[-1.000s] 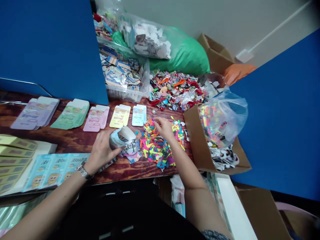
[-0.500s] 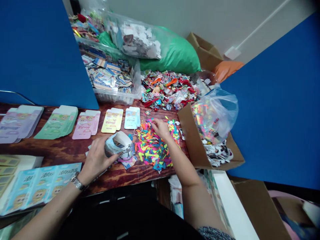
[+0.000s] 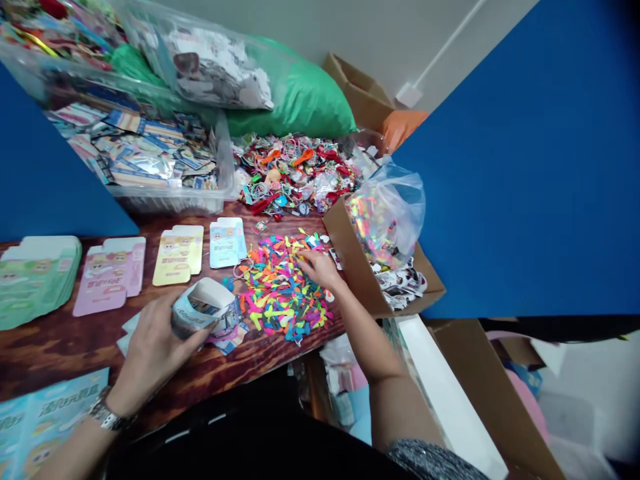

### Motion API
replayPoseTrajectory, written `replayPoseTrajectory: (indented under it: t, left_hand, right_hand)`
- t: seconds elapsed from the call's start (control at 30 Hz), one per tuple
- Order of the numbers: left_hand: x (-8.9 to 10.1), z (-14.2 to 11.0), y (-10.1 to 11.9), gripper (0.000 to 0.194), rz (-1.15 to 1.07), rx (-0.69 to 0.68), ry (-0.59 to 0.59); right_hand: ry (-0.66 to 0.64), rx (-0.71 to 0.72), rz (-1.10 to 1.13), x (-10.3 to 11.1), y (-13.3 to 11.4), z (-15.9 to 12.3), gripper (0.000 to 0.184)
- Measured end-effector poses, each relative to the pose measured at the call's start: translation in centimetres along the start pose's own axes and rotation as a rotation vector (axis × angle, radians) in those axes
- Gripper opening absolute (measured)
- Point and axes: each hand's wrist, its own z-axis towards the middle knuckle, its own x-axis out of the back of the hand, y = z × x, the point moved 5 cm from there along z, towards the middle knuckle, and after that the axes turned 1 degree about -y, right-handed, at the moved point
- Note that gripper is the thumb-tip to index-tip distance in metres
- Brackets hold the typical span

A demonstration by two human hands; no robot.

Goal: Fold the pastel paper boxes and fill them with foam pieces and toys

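My left hand is wrapped around a small light-blue paper box, tilted with its open top facing up and right. Printed pieces show inside the box's mouth, and more printed cards lie beside it on the table. Over the right part of a pile of small, brightly coloured balloons is my right hand. Its fingers are stretched toward the pile with a gap between them, and I see nothing held there.
Stacks of flat green, pink, yellow and blue boxes stand along the wooden table. Behind are a clear bin of cards and heaped trinkets. A cardboard box stands right; blue panels flank the table.
The view has swung to the right, so the things on the table sit further left. My right hand's fingers have spread slightly over the balloons; my left hand still holds the box.
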Motion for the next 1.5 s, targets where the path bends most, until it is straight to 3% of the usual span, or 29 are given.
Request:
replayPoseTrajectory:
  t: [0.2, 0.43, 0.57, 0.7, 0.9, 1.07, 1.23, 1.33, 1.5]
  left_hand:
    - [-0.4, 0.5, 0.8, 0.069, 0.0, -0.053, -0.002]
    - [-0.4, 0.0, 1.8, 0.066, -0.036, -0.024, -0.024]
    - [-0.4, -0.2, 1.8, 0.065, -0.058, 0.016, -0.075]
    - [-0.5, -0.2, 1.5, 0.065, -0.048, 0.015, -0.077]
    - [-1.4, 0.1, 2.3, 0.064, -0.071, 0.002, -0.065]
    - [-1.8, -0.3, 2.2, 0.068, -0.061, 0.012, -0.092]
    - [-2.1, -1.0, 1.7, 0.068, -0.058, 0.025, -0.111]
    - [-2.2, -1.2, 1.4, 0.069, -0.052, 0.036, -0.106]
    - [-2.5, -1.1, 1.4, 0.068, 0.011, 0.043, -0.071]
  right_hand:
    - [-0.003, -0.23, -0.145, 1.0, 4.0, 4.2, 0.029]
    - [-0.078, -0.247, -0.179, -0.1, 5.0, 7.3, 0.035]
    - [-0.036, -0.237, -0.128, 1.4, 4.3, 6.4, 0.025]
    - [0.008, -0.143, -0.007, 3.1, 2.3, 3.8, 0.033]
    - [-0.136, 0.063, 0.189, 1.0, -1.9, 0.7, 0.032]
    - [-0.086, 0.078, 0.168, 0.4, -2.4, 0.9, 0.033]
    - [-0.071, 0.115, 0.114, 0.2, -3.0, 1.0, 0.013]
    - [-0.029, 0.155, 0.113, 1.2, -3.4, 0.4, 0.019]
    - [0.079, 0.236, 0.23, 5.0, -5.8, -1.5, 0.016]
